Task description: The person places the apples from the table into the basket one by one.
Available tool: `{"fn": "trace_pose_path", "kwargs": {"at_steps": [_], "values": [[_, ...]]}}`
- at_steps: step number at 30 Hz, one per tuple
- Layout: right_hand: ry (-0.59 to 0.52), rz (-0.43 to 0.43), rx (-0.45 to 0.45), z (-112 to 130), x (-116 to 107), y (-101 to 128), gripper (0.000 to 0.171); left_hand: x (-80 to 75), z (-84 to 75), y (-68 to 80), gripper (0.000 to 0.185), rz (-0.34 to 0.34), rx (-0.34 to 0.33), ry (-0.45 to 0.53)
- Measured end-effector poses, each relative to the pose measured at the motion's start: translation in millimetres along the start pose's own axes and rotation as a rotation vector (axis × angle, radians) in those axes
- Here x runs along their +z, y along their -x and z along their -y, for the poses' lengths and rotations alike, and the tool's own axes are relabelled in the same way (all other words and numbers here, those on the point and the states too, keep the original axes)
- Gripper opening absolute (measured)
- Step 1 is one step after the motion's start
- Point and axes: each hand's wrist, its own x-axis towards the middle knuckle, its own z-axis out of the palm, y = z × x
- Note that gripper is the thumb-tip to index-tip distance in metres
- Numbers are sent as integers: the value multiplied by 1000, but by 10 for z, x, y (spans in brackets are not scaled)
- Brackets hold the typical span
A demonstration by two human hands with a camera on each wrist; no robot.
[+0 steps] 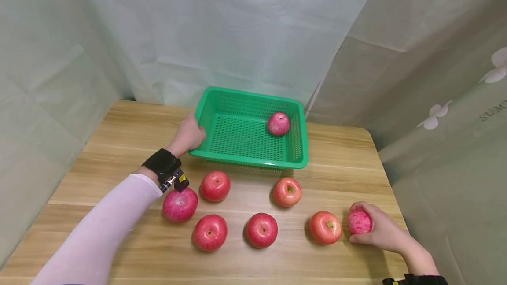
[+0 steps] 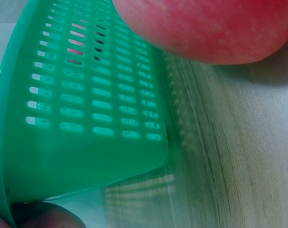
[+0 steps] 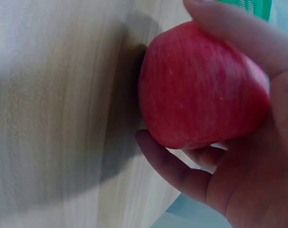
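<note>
At the right of the table, my right hand [image 1: 382, 230] grips a pinkish-red apple [image 1: 359, 221]. In the right wrist view its thumb and fingers curl round the apple [image 3: 200, 88], close to the wood. My left hand [image 1: 188, 134] holds the left rim of a green perforated basket [image 1: 247, 160]; the left wrist view shows the basket's slotted side [image 2: 82, 156] and a bit of that hand at the bottom edge. Inside the basket, towards its right end, lies one striped apple [image 1: 278, 124].
Several loose apples lie in front of the basket, among them a dark pink one [image 1: 180, 204] below my left wrist and an orange-red one [image 1: 325, 227] just left of my right hand. Pale sheeting [image 1: 253, 34] hangs behind the wooden table [image 1: 158, 258] and on both sides.
</note>
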Motion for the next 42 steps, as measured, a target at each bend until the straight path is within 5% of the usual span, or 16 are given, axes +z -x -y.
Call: {"fn": "trace_pose_path", "kwargs": {"at_steps": [10,30,42], "values": [[-70,69,44,34,-54,12,65,-6,1,6,62,1,1,-8],[68,-79,-118,11,53,-1,62,-12,7,10,62,1,15,0],[8,-67,-86,61,77,10,62,0,18,2,61,-8,17,-16]]}}
